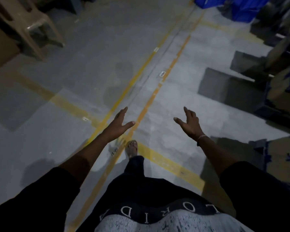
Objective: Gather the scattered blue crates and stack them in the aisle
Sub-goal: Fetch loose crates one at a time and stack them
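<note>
Both the left hand [120, 123] and right hand [190, 123] reach forward spread and empty, the blue crates [231, 5] far ahead of the right hand.

One wide-angle head-worn view looks steeply down and forward along a grey concrete floor [60, 141] with painted yellow lines [164, 69], the person's black lettered shirt [149, 195] nearest at the bottom edge.
</note>
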Tool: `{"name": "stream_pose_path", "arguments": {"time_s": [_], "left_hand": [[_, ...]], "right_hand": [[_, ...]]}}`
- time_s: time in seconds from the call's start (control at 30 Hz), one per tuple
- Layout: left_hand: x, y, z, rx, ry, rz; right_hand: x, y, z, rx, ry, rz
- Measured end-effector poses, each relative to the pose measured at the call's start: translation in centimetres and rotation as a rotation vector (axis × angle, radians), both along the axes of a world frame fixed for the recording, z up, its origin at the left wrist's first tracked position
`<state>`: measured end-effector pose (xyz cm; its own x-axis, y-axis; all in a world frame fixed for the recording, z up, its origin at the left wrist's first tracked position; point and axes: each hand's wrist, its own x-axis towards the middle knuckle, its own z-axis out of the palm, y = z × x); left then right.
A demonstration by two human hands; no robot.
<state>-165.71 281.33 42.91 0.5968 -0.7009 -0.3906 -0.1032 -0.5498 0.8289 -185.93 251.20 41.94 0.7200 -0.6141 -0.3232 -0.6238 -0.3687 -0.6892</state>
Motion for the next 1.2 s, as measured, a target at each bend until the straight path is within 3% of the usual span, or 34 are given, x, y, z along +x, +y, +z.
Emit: {"name": "stream_pose_path", "arguments": {"time_s": [0.4,0.7,1.2], "left_hand": [[21.5,-24.7,1.1,0.029,-0.101,-0.364],[30.9,-43.2,1.2,0.051,-0.148,-0.562],[42.0,-78.7,0.9,0.013,-0.141,-0.520]], "right_hand": [[13.3,-16.0,1.7,-0.025,-0.034,-0.312],[19.8,-29.6,1.4,-0.024,-0.048,-0.486],[30.5,-64.6,1.5,-0.053,-0.027,-0.424]]}}
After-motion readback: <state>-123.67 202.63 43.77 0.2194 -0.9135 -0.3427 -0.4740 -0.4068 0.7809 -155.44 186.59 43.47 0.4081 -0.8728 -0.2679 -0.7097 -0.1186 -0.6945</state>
